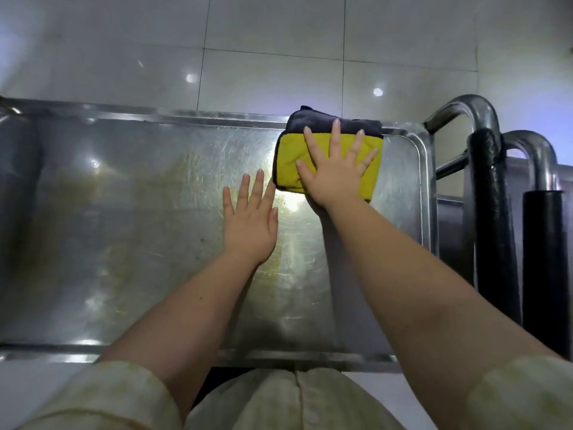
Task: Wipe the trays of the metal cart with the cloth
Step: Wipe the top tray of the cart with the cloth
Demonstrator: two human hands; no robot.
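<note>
The cart's top tray [124,228] is scratched steel with a raised rim and fills the middle of the view. A folded cloth [290,162], yellow with a dark grey back, lies at the tray's far right corner, its grey edge over the far rim. My right hand [335,169] presses flat on the cloth with its fingers spread. My left hand [249,221] lies flat on the bare steel just left of the cloth, fingers straight, holding nothing.
The cart's handle [483,181], bent steel tubes with black foam grips, stands at the right end. Pale glossy floor tiles [279,57] lie beyond the far rim. My light-coloured clothing fills the bottom of the view.
</note>
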